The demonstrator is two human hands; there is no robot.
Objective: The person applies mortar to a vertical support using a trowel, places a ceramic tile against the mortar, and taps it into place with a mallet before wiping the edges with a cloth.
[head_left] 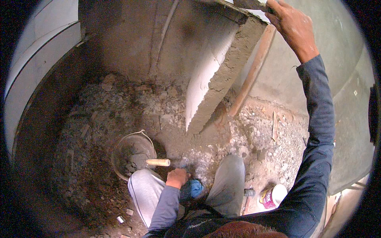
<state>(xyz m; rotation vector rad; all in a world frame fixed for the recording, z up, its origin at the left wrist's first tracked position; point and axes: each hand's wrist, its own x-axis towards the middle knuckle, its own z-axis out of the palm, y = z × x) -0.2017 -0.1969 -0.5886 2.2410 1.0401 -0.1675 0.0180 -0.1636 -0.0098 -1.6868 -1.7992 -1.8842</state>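
Note:
My right hand (291, 25) is raised at the upper right, fingers closed round a flat grey tool (250, 4) partly cut off by the frame's top edge. The tool lies at the top of a short wall's end, whose narrow face carries rough, wet-looking grey mortar (226, 71). Low between my knees, my left hand (177, 177) is curled; what it holds, if anything, is hidden. A blue item (194, 188) shows beside it. Just left stands a bucket (114, 160) with grey mortar (138, 161) inside and a wooden-handled tool (158, 162) resting in it, its blade hidden.
Rubble (107, 103) covers the ground around the wall. A wooden plank (256, 69) leans behind the wall's end. To the right of my knee sits a white tub (273, 196) with a coloured label. A grey plastered wall (341, 71) rises on the right; pale panels (43, 67) stand at left.

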